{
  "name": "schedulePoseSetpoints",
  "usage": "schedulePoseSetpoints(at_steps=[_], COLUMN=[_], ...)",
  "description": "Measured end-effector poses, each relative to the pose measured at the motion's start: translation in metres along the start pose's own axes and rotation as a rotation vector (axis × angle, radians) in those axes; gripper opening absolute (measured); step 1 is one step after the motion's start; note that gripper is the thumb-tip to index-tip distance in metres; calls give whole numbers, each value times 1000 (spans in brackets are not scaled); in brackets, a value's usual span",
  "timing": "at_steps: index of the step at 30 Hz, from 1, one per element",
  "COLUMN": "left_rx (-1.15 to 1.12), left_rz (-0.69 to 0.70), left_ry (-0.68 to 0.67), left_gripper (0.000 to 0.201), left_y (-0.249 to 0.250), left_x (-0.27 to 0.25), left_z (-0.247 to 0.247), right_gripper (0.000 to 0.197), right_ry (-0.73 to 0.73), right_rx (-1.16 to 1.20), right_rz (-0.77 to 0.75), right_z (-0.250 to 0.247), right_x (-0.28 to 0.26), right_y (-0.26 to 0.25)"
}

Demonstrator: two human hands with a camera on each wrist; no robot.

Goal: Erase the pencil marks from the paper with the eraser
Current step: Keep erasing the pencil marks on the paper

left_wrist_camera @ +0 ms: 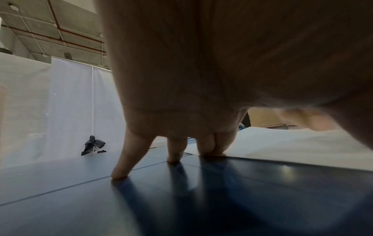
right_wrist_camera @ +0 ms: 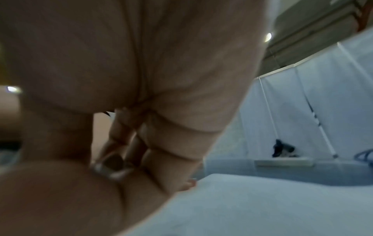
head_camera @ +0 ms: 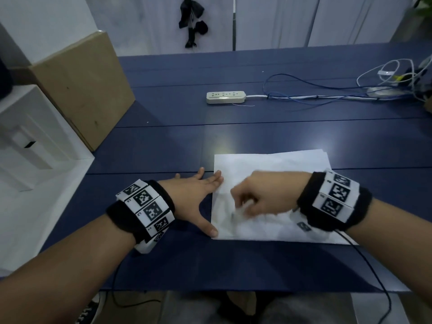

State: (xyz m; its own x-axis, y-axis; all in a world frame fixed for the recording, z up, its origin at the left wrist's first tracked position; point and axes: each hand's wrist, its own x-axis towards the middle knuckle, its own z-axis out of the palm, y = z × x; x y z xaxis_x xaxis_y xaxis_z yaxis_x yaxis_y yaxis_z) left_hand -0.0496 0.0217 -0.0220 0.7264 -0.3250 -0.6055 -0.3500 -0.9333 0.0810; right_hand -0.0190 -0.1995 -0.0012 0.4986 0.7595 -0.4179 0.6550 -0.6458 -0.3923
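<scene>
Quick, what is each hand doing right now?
Left hand: open, fingers spread flat, pressing the left edge of the paper.
Right hand: fingers curled, pinching a small thing, probably the eraser; it is blurred.

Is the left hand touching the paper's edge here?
Touching. The head view shows the left hand spread flat, thumb and fingertips on the paper's left edge.

My dark blue table [head_camera: 257, 136] runs back to white curtains [head_camera: 268, 22] where a black cloth bundle [head_camera: 191, 22] hangs, left of it a cardboard box [head_camera: 77, 85] and white boxes [head_camera: 30, 136], on it a white power strip [head_camera: 225, 97] and tangled cables [head_camera: 385, 76] at its far right.
</scene>
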Motion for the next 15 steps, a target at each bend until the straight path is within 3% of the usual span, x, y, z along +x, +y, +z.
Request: schedulePoseSetpoints(at_steps=[2,3,7,9,12,14,15], left_rx=[1,2,2,1,-3,-1,-2], left_rz=[3,3,-3,-1,-2,2,3], left_ry=[-3,-3,-5,-6,-4,-6,-9], left_gripper=[137,137,137,137,138,138,138], left_y=[0,0,-1,-1,-2,-2,-2], left_x=[1,1,1,1,2,3,3], left_z=[1,0,1,0,1,1,1], right_gripper=[17,20,29,25,12,10,12], right_ry=[-114,-93,220,286,72,-137,-163], right_rx=[63,46,-80,-116,-83,28,44], right_rz=[4,30,213,205,26,-5,7], right_z=[2,-2,-16,-14,-4,-2,-3], right_x=[-3,-1,14,15,5,-1,-2], right_y=[-6,-4,14,18,7,-2,-2])
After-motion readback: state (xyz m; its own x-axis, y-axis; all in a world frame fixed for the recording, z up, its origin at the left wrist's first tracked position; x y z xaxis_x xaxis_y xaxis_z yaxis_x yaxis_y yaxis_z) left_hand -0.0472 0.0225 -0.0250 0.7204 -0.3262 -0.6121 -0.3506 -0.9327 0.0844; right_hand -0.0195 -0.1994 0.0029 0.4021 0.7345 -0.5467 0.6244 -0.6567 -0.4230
